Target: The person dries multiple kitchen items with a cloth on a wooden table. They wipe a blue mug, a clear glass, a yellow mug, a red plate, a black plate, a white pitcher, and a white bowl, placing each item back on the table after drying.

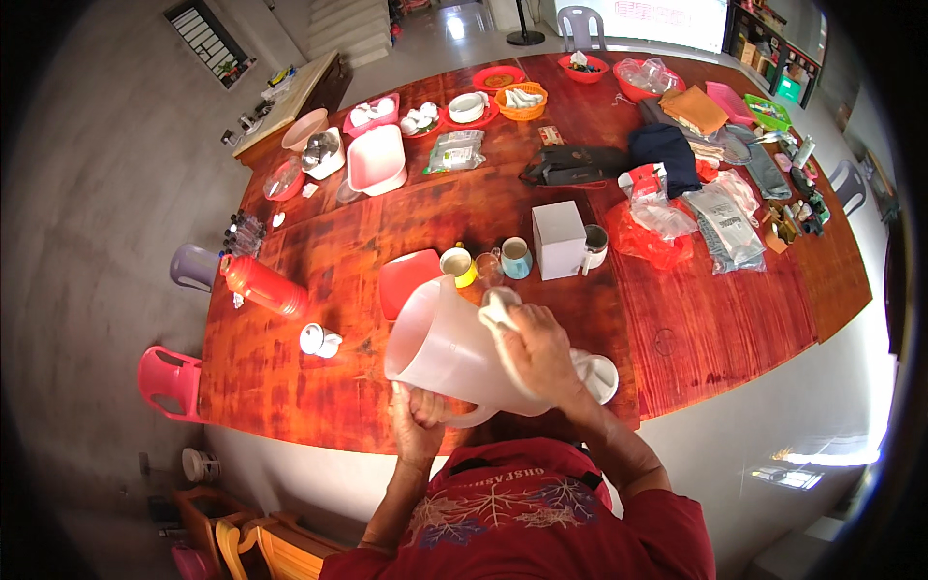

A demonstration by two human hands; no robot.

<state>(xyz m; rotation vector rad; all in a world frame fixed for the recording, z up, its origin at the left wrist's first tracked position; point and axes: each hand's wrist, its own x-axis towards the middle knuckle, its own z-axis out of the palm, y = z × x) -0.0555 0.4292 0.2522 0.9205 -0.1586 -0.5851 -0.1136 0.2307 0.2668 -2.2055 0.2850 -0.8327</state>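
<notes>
1. While the left hand [418,411] grips the translucent plastic pitcher [449,340] near its rim, above the table's [338,401] near edge, hold it steady.
2. Press the white cloth [497,311], bunched in the right hand [543,356], flat against the wall, clear of the yellow mug [459,267].

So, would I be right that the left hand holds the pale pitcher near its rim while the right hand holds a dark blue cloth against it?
Not quite: the head view shows that the cloth is off-white, not dark blue. The left hand does hold the pale pitcher near its rim, and the right hand holds the cloth against it.
</notes>
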